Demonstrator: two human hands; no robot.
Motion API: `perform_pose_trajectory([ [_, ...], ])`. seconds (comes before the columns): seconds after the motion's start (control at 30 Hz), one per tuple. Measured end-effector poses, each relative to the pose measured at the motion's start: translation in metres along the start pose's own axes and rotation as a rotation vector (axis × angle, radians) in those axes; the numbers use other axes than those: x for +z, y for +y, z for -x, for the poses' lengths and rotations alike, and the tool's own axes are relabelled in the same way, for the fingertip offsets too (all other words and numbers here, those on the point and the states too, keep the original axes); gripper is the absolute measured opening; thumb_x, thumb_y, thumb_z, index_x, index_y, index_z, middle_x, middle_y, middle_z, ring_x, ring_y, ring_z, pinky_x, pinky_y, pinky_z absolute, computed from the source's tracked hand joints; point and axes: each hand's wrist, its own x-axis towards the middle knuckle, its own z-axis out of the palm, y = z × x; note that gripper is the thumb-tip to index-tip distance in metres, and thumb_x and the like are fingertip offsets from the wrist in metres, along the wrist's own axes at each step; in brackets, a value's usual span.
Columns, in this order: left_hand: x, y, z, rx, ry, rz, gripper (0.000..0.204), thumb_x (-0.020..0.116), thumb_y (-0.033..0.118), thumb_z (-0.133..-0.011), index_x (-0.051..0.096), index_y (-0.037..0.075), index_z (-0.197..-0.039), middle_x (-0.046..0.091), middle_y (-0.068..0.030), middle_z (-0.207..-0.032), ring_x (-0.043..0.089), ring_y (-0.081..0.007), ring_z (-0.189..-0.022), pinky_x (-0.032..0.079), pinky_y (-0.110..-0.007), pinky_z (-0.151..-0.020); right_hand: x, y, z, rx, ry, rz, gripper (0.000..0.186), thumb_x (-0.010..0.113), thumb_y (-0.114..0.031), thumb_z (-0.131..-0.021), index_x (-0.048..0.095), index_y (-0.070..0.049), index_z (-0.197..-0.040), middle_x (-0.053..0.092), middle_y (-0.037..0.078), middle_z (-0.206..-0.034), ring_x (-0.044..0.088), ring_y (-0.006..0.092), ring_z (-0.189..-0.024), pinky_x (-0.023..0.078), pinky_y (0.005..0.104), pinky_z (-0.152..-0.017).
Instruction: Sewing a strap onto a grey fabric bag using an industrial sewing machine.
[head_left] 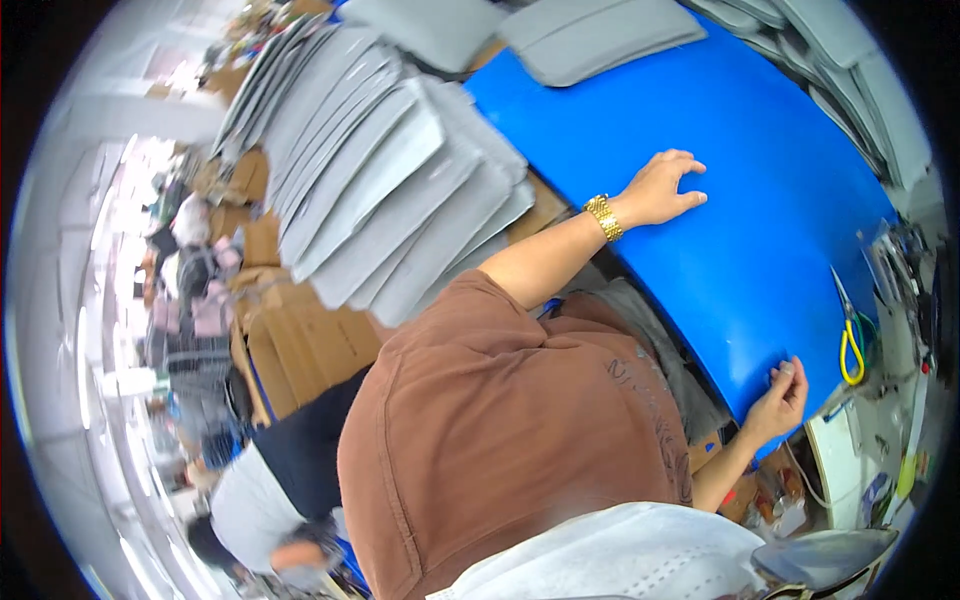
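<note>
- Our left hand [655, 192] has a wide, bare-looking grip over the blue surface [760, 230]; our right hand [778, 405] is narrow at the near right corner, and we cannot tell whether it pinches something.
- The scissors [849, 318] lie at the right edge, just beside our right hand, blades pointing far; a careless sweep could knock them down or prick us.
- The fanned stack [370, 170] on the left could slide if our elbow bumped it.
- A grey panel [610, 40] occupies the far end; clutter [905, 270] crowds the right.
</note>
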Motion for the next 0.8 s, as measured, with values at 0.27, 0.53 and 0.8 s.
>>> perform_pose_trajectory([
  [0.27, -0.174, 0.039, 0.086, 0.040, 0.338, -0.089, 0.026, 0.069, 0.020, -0.089, 0.070, 0.005, -0.111, 0.071, -0.0087, -0.108, 0.068, -0.0163, -0.093, 0.053, -0.032, -0.082, -0.001, 0.012, -0.013, -0.065, -0.032, -0.026, 0.026, 0.060, -0.017, -0.098, 0.066, 0.003, -0.114, 0.069, 0.011, -0.102, 0.065, 0.0148, -0.086, 0.054, 0.0255, -0.076],
  [0.53, -0.395, -0.069, 0.107, -0.430, 0.624, -1.062, 0.027, 0.054, 0.021, -0.091, 0.070, 0.014, -0.112, 0.070, -0.0132, -0.108, 0.066, -0.0322, -0.100, 0.052, -0.044, -0.088, 0.000, 0.016, -0.016, -0.085, -0.049, -0.031, 0.026, 0.059, -0.016, -0.098, 0.066, 0.002, -0.115, 0.069, 0.011, -0.103, 0.065, 0.0154, -0.086, 0.054, 0.0256, -0.076],
  [0.8, -0.442, -0.170, 0.104, -0.630, 0.603, -1.139, 0.028, 0.049, 0.019, -0.092, 0.068, 0.013, -0.112, 0.068, -0.0171, -0.111, 0.064, -0.0370, -0.105, 0.051, -0.050, -0.089, -0.007, 0.030, -0.011, -0.106, -0.013, -0.065, 0.025, 0.059, -0.014, -0.098, 0.066, 0.003, -0.115, 0.069, 0.009, -0.099, 0.064, 0.0133, -0.085, 0.054, 0.0249, -0.074],
])
